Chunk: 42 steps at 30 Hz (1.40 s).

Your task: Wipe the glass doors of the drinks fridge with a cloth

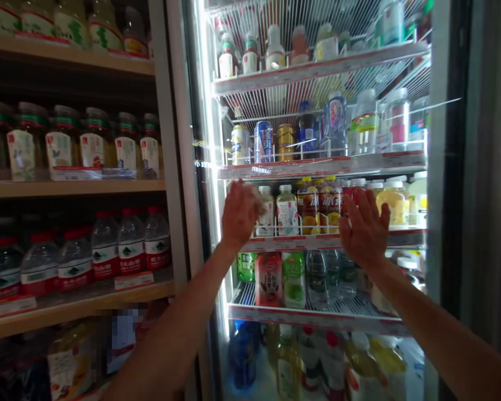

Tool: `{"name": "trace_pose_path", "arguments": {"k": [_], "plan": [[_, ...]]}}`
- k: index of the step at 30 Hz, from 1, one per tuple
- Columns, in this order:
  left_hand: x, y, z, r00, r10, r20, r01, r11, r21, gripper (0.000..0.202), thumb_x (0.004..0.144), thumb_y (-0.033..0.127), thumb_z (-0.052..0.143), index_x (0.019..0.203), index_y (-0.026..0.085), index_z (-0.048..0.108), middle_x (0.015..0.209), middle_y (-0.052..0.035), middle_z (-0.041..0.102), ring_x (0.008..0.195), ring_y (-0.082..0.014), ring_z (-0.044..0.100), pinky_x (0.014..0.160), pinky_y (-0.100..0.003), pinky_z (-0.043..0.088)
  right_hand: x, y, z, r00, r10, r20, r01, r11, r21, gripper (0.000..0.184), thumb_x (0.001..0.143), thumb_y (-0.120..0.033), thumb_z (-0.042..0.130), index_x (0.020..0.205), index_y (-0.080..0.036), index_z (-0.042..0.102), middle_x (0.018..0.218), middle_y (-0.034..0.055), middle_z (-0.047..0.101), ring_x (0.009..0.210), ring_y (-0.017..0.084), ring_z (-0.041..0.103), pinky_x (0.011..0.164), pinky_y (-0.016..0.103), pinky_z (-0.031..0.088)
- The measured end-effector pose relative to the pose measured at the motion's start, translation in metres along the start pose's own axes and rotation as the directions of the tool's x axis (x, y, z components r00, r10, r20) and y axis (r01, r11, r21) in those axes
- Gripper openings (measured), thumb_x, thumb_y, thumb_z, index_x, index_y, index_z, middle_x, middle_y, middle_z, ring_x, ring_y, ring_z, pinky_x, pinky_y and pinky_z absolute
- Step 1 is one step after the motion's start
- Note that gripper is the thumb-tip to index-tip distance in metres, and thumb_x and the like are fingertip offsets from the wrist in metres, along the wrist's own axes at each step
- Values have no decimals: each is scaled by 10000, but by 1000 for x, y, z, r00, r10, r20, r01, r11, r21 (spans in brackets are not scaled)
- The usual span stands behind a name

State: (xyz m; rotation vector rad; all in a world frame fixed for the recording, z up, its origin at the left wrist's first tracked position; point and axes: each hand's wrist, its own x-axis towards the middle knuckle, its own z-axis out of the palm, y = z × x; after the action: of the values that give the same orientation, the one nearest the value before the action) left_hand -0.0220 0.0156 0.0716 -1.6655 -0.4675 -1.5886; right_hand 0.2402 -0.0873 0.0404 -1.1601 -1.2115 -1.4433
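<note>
Both my arms reach forward toward a lit drinks cooler. My left hand [239, 217] is raised at the left of its middle shelf, in front of white-capped bottles [287, 210]; its fingers look extended, though the fingertips are blurred. A pale smear beside them is too unclear to name. My right hand [364, 225] is lifted palm forward with fingers spread, in front of yellow drink bottles [391, 203]. Between the hands stand dark tea bottles with yellow caps [330, 203]. Neither hand visibly holds anything, and I cannot tell whether either touches a glass surface.
Left of the cooler, wooden shelves [79, 189] carry jars [94, 136] and red-capped water bottles [129, 242]. The cooler's metal frame [183, 139] divides the two. Wire shelves [317, 317] hold cartons [268, 278], cans [263, 140] and more bottles. White lettering and streaks cross the cooler front.
</note>
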Motion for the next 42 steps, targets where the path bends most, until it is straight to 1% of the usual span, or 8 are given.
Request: {"name": "trace_pose_path", "arguments": {"k": [3,9,15,21,26,32,39,42], "plan": [[5,-19,-2,940,-288,-185,295,955,12,552,910,227,359,1435,152,206,1510,-131,194,1408,-250,121,1146,-470,207,0,-1,1,1000,11,-7,-11,1000,-7,525,899,-319,400,1403,-199,318,1450,108,346,1374,241,244,1107,472,159],[-9,15,6,974,203,105,-197,978,-61,628,902,226,392,1458,197,101,1484,-103,280,1399,-229,167,1107,-438,310,-1,2,2,1000,-19,-5,19,1000,-15,520,896,-309,399,1398,-198,326,1450,108,344,1372,236,252,1104,465,170],[-2,-32,-9,944,-273,-183,285,958,41,543,909,216,353,1426,118,218,1513,-164,155,1411,-262,84,1134,-491,212,-1,-1,2,1000,21,4,-21,999,-33,530,899,-331,382,1408,-205,304,1451,104,345,1376,238,241,1103,473,172],[-7,5,0,973,199,115,-190,978,-82,576,888,197,392,1433,181,203,1471,-110,309,1398,-226,170,1109,-439,304,-2,3,2,1000,-23,1,23,1000,-5,540,888,-294,393,1412,-204,295,1457,108,333,1370,241,257,1103,483,170],[9,-32,-12,969,-204,-139,206,979,4,536,874,187,411,1400,202,305,1526,-94,153,1411,-274,77,1144,-503,188,-2,1,2,1000,-16,-16,15,1000,-20,538,882,-301,408,1401,-196,313,1452,117,339,1368,246,261,1101,487,179],[18,31,12,997,16,77,-8,995,-102,555,877,360,446,1377,152,326,1474,-120,299,1407,-248,125,1129,-466,253,-2,2,1,1000,-21,-12,21,1000,-17,535,883,-299,419,1398,-194,320,1443,122,353,1370,244,257,1101,483,180],[26,-37,-8,886,-430,-172,429,902,-45,473,877,298,423,1336,185,405,1516,-81,196,1411,-249,101,1155,-481,169,-1,0,0,1000,-20,-12,20,999,-27,545,873,-301,428,1397,-197,319,1443,120,353,1367,252,262,1098,486,198],[17,-6,3,965,-257,-51,253,965,-70,487,899,257,383,1382,211,338,1494,-78,264,1409,-235,120,1148,-472,204,-1,0,1,1000,-8,-10,8,1000,-17,555,875,-304,425,1407,-204,303,1449,112,346,1368,255,259,1097,495,193]]}}
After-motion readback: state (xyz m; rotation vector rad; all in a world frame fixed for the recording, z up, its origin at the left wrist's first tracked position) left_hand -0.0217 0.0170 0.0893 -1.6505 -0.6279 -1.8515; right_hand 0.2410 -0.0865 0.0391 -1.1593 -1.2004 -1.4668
